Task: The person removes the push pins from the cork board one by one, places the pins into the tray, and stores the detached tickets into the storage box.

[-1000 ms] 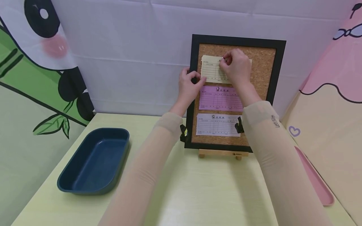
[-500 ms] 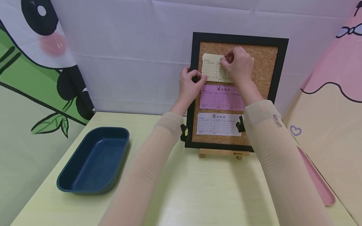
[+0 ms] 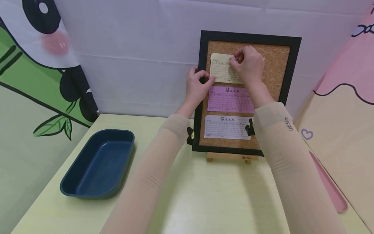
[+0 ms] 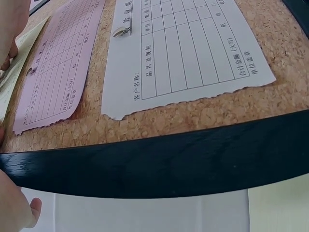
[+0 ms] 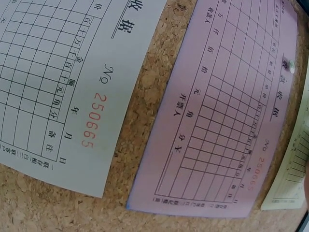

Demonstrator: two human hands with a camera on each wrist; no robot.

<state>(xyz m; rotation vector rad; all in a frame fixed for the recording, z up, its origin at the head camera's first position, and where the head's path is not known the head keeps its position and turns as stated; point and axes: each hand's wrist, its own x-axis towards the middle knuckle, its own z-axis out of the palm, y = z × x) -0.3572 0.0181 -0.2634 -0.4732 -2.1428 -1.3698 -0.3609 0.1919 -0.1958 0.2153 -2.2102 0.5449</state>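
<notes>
A black-framed cork board point(image 3: 274, 78) leans upright on a small wooden easel point(image 3: 232, 157). Three receipt slips lie flat on it: yellow point(image 3: 221, 69) on top, pink point(image 3: 229, 101) in the middle, white point(image 3: 226, 127) at the bottom. Pushpins hold the pink and white slips; one pushpin point(image 5: 291, 66) shows in the right wrist view. My left hand point(image 3: 195, 88) grips the board's left edge, thumb at the yellow slip's lower corner, other fingers behind the frame. With thumb and index finger, my right hand point(image 3: 250, 65) pinches a pushpin, mostly hidden, at the yellow slip's upper edge.
On the left of the table point(image 3: 187, 201) stands a deep blue tray point(image 3: 117, 191). A pink tray point(image 3: 331, 188) lies at the right edge, partly behind my right sleeve point(image 3: 286, 156). A printed cloth backdrop point(image 3: 140, 58) rises close behind the board.
The head view has shifted slightly, so the board sits a little higher and farther right. Both hands keep their places on the board and slip.
</notes>
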